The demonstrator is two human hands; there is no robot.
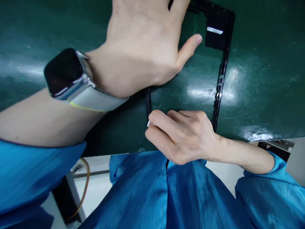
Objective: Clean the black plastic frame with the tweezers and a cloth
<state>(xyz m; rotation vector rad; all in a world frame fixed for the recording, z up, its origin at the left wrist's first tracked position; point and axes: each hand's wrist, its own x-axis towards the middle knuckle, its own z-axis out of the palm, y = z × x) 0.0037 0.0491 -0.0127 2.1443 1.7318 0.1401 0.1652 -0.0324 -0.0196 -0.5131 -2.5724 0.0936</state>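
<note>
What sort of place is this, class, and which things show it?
Probably a workshop or assembly station: a glossy green worktop, a black frame lying on it, and the worker's loose blue garment.

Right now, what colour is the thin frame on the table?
The frame is black, as the head view, the only one, shows.

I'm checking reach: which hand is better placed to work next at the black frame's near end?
Probably the right hand: curled, it lies over that end of the black frame; the left hand reaches across its left side, farther away.
</note>
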